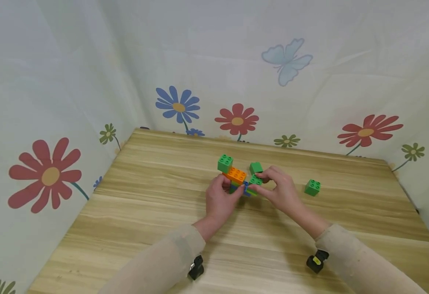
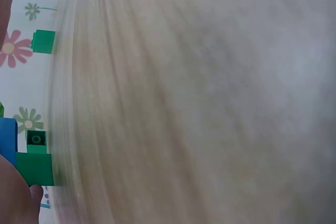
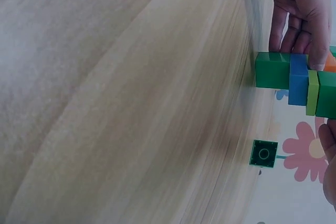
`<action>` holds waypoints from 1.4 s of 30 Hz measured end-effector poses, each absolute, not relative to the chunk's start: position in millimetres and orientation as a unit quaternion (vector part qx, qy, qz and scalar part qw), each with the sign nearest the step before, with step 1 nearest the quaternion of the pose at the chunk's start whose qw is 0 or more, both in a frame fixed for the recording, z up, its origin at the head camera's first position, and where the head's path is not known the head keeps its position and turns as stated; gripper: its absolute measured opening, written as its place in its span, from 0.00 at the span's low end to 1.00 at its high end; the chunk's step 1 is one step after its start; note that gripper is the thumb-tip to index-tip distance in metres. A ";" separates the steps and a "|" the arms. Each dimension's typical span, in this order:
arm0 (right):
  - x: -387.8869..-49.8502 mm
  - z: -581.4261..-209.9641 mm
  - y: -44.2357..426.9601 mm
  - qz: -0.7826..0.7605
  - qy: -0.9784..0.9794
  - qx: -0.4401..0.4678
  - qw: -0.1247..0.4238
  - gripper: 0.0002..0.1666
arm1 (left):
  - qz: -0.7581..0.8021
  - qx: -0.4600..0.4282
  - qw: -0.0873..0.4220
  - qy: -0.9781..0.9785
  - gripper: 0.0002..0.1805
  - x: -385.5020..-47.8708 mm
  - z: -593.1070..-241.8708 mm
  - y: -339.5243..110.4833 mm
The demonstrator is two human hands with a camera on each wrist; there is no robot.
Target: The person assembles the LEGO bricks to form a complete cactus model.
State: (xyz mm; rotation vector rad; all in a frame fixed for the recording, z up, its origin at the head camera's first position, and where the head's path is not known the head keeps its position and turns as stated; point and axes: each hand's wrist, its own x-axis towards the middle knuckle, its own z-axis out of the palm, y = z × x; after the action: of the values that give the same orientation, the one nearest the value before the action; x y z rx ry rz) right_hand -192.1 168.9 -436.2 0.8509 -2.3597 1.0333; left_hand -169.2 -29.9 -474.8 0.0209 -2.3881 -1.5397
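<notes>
Between both hands is a build of toy building bricks. In the head view a green brick (image 1: 225,163) tops its left end, above an orange brick (image 1: 236,174). Below, the right wrist view shows a green brick (image 3: 273,70), a blue brick (image 3: 298,80) and a thin lime brick (image 3: 312,93) stacked. My left hand (image 1: 219,198) grips the build from the left, thumb near the blue part. At the right end, my right hand (image 1: 281,187) pinches another green brick (image 3: 327,95) against the lime brick; whether it is fully seated I cannot tell.
Just behind the build, a loose green brick (image 1: 256,168) lies on its side, its hollow underside visible in both wrist views. Another green brick (image 1: 312,187) stands studs up to the right. A flower-printed curtain (image 1: 214,61) borders the wooden table (image 1: 155,196) behind and at the sides.
</notes>
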 end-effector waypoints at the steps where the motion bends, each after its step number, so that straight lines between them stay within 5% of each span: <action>1: -192.1 -436.6 169.0 0.372 -0.849 0.308 0.215 0.20 | -0.536 0.007 0.150 -0.831 0.18 -169.4 -474.7 -29.7; 21: -193.3 -438.6 169.4 0.359 -0.853 0.309 0.221 0.21 | -0.542 0.002 0.149 -0.827 0.18 -171.1 -475.2 -29.2; 34: -196.9 -420.9 190.4 0.378 -0.882 0.255 0.124 0.17 | -0.538 0.013 0.138 -0.831 0.18 -170.0 -474.4 -28.5; 42: -222.1 -415.3 205.9 0.371 -0.904 0.202 0.063 0.24 | -0.544 0.013 0.134 -0.828 0.19 -170.4 -473.9 -28.6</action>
State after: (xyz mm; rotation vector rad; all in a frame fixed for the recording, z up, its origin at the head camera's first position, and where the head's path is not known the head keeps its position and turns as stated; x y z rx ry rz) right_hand -222.1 205.9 -415.3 0.6107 -2.7317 1.1206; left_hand -170.4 -28.6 -473.9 0.0374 -2.4014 -1.5769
